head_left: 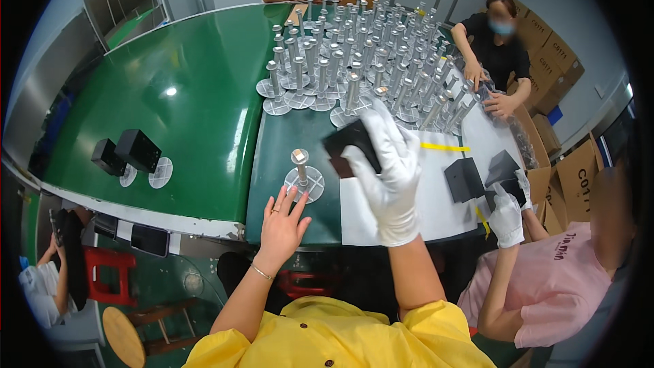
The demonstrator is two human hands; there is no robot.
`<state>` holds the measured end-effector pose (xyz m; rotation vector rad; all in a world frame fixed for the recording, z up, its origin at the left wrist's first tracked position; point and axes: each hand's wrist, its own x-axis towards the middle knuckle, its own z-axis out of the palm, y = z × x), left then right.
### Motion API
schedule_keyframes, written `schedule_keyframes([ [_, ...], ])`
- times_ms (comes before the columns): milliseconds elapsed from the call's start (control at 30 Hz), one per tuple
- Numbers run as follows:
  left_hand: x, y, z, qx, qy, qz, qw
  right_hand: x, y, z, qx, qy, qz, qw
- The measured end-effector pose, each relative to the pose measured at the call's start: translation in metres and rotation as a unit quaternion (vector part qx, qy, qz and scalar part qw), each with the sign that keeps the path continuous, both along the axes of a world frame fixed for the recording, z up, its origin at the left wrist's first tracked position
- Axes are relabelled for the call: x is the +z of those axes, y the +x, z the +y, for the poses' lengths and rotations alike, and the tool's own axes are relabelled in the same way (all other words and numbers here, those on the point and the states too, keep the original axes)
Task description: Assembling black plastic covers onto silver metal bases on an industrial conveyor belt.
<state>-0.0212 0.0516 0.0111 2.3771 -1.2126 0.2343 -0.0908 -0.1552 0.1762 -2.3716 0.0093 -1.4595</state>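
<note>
My left hand (pixel 283 226) is bare, with fingers apart, at the near rim of a round ribbed base that carries a short metal post (pixel 301 167). A pale square piece tops that post. Whether my fingertips touch the base I cannot tell. In a white glove, my right hand (pixel 392 180) grips a black box-shaped piece (pixel 351 142) by its side, held tilted above the table to the right of the post. Farther back stand many similar metal posts on round bases (pixel 354 95).
Two black boxes (pixel 138 150) top round bases on the green surface (pixel 197 123) at left. White sheets (pixel 368 208) cover the table at right. There, a co-worker's gloved hands (pixel 507 215) handle black boxes beside another box (pixel 464 180). Two more people work at the far side; cartons (pixel 545 61) stand at right.
</note>
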Motion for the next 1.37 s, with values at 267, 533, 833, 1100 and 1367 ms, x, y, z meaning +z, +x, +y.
schedule_keyframes([
  [267,-0.018,0.003,-0.014,0.014,0.042,0.018,0.999,-0.098,0.071,0.036,0.052,-0.055,0.096,0.992],
  [533,-0.049,0.054,-0.043,0.053,0.133,0.000,0.990,-0.059,0.029,0.002,0.098,0.036,0.145,0.984],
  [833,-0.008,0.154,0.091,0.243,0.058,0.002,0.968,-0.118,-0.128,-0.258,-0.404,0.022,0.399,0.823],
  [1100,0.006,0.133,0.099,0.403,0.234,-0.015,0.885,-0.100,-0.080,-0.131,-0.158,0.163,0.047,0.973],
  [1367,0.037,0.165,-0.077,0.121,0.182,-0.041,0.975,-0.113,-0.055,-0.079,-0.164,0.034,0.133,0.977],
])
